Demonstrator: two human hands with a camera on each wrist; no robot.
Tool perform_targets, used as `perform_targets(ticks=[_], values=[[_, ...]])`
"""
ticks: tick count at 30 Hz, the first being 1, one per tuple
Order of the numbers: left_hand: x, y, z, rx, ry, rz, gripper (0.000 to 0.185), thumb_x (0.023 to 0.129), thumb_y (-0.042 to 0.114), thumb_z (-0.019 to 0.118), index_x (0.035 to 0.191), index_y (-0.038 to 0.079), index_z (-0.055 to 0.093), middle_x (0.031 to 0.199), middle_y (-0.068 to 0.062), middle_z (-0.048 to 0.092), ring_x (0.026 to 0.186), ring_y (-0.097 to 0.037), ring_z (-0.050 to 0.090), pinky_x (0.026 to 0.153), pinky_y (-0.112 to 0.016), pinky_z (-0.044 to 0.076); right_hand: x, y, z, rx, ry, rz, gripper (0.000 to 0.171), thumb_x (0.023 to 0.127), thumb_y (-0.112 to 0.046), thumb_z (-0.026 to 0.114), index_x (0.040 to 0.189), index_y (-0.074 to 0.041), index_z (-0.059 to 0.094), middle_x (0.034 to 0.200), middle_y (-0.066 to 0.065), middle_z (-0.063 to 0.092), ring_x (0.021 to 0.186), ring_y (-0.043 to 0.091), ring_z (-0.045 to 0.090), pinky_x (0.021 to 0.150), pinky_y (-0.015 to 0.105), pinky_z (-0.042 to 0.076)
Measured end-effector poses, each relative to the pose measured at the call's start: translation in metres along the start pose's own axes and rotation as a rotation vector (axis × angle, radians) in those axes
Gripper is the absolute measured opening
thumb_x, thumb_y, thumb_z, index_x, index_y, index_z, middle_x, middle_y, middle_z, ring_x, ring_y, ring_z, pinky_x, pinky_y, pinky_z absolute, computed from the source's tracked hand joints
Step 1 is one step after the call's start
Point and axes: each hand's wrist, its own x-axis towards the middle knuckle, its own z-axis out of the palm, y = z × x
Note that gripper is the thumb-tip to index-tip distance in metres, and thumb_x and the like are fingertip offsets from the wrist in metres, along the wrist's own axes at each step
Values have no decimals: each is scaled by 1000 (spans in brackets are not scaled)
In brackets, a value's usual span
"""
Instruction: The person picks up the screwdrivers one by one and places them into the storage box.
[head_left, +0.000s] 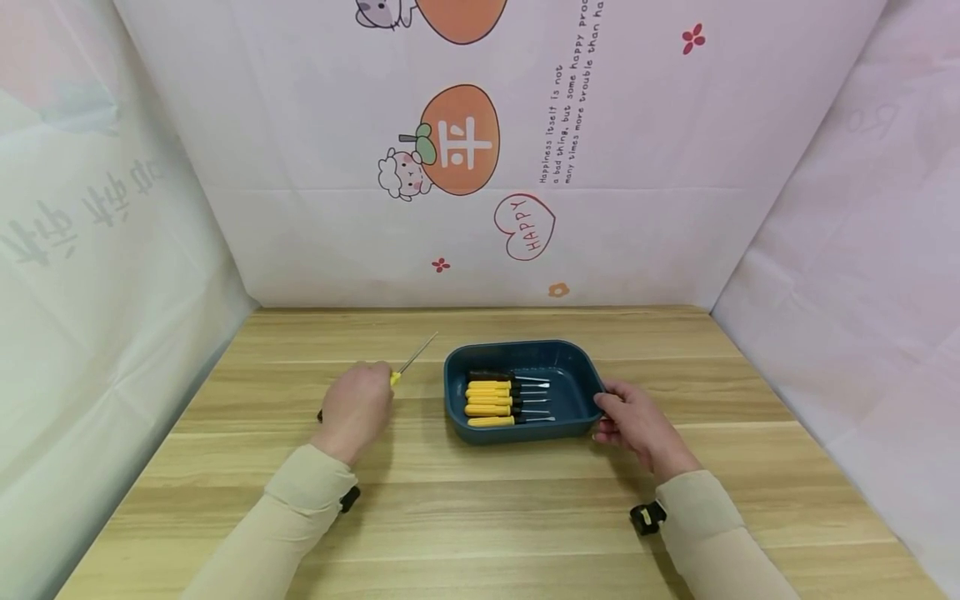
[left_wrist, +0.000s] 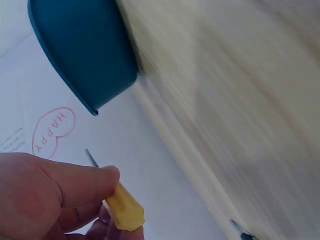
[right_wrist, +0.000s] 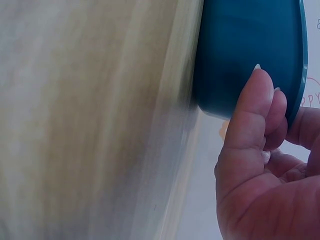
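Observation:
My left hand (head_left: 357, 410) pinches a yellow-handled screwdriver (left_wrist: 126, 209) above the table, left of a dark blue box (head_left: 576, 390). Its thin metal shaft points up and toward the back of the table. With thumb and fingers, my right hand (head_left: 639, 423) grips the box at its right end, thumb at the rim and fingertips against the outer wall. Inside the box, several yellow-handled screwdrivers (head_left: 489, 410) lie side by side, shafts to the right. A dark-handled screwdriver (head_left: 491, 376) lies along the back wall there.
A small dark-handled tool (left_wrist: 245, 235) with a metal tip lies on the wooden table (head_left: 480, 517), mostly hidden behind my left hand in the head view. Printed white sheets (head_left: 637, 242) stand at the back and both sides.

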Motion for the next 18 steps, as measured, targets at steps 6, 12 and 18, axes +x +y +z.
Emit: perform_targets(ticks=[6,12,18], values=[[3,13,-5,5,37,27,20,95,12,75,112,2,72,91,-15,69,75,-28,65,61,-42,57,1,1,-1,-2,-1,1,48,112,-19,44,154,4,39,92,7,56,76,14,59,73,29,62],[4,22,-8,10,87,70,18,94,12,77,110,5,74,93,-15,71,77,-31,67,63,-46,57,1,1,-2,0,5,2,47,111,-18,44,153,4,40,91,8,56,76,15,59,73,30,62],[6,32,-10,14,129,146,20,90,11,81,109,6,75,93,-12,73,80,-28,70,67,-44,59,0,1,-1,-2,7,0,47,112,-19,45,153,4,40,90,7,56,75,14,59,72,29,62]])
